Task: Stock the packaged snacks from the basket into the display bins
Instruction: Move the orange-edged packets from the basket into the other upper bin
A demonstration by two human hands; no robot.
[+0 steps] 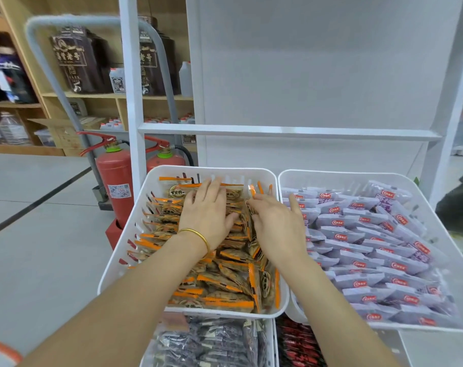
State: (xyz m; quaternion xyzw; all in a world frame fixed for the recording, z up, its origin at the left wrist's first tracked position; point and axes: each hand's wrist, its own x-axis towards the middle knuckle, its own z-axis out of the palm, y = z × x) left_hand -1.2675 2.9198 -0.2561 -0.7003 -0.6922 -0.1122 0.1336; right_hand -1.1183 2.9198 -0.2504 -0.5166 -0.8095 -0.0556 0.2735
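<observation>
Since display bin (225,170) looked nearly full, we pressed left hand (206,215), right hand (276,226), both spread, onto orange snack packets (225,286); levelling remained.

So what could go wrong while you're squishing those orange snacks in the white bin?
The orange packets are piled nearly to the white bin's rim. Pressing with the left hand could push some over the edge, perhaps into the lower bins. The packets standing on edge by the right hand might also topple sideways and mix with the purple packets next door.
</observation>
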